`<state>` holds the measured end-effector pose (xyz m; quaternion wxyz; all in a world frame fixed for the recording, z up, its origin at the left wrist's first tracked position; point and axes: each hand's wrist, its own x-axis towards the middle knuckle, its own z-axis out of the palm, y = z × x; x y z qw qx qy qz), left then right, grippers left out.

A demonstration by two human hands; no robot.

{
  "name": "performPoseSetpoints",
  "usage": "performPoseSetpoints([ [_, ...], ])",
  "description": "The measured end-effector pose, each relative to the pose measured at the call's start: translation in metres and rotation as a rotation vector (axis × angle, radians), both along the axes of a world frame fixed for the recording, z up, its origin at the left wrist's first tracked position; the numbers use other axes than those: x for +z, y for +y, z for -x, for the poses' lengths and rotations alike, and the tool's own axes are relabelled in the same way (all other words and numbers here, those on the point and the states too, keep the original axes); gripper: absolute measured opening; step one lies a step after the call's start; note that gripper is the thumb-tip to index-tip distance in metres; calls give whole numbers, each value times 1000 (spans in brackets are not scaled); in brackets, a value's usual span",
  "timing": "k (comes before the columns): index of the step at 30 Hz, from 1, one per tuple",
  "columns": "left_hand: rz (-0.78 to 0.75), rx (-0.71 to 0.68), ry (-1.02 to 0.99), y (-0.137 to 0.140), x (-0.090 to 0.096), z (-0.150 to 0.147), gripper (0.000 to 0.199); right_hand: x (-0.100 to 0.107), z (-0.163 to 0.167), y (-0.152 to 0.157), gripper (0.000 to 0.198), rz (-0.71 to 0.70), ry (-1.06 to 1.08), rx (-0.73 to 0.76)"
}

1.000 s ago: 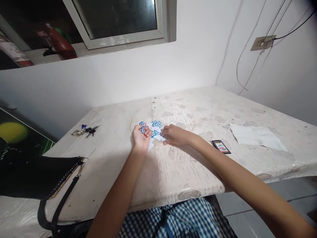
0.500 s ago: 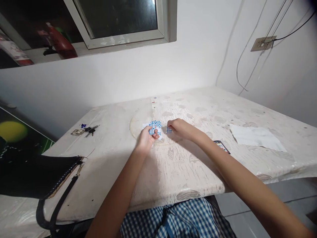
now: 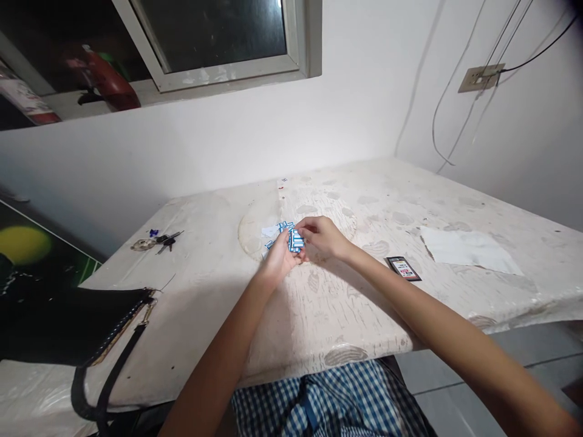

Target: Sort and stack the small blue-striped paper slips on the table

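Note:
My left hand (image 3: 279, 262) is closed on small white paper cutouts (image 3: 296, 240) with blue outlines, its thumb lying over them. From the right, my right hand (image 3: 325, 235) meets the same cutouts, thumb and fingers pinched at their edge. More blue-and-white paper pieces (image 3: 270, 231) lie loosely on the table just behind and left of my left hand. What these cutouts depict is too small to make out. The pale patterned tablecloth (image 3: 319, 315) lies under both hands.
A dark flat case with a printed label (image 3: 403, 268) lies beside my right forearm, with a torn white paper sheet (image 3: 469, 250) beyond it. To the left are keys (image 3: 166, 240) and a black bag (image 3: 73, 321) with a strap. A white wall (image 3: 228, 139) bounds the table's back.
My right hand has moved left, bringing its cutout against my left hand. The left hand has shifted slightly right and turned. The dark case shows more fully beside my right arm.

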<state>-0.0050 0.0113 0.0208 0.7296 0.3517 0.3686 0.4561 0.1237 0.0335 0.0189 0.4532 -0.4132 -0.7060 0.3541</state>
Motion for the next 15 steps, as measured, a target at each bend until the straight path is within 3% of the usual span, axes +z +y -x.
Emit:
performPoseSetpoints([
  [10,-40,-19,-115,-3,-4,0,19,-9,13,-7,13,-33,-47,-190],
  [15,11,9,-101,-3,-6,-3,18,-15,15,-6,11,-42,-95,-186],
])
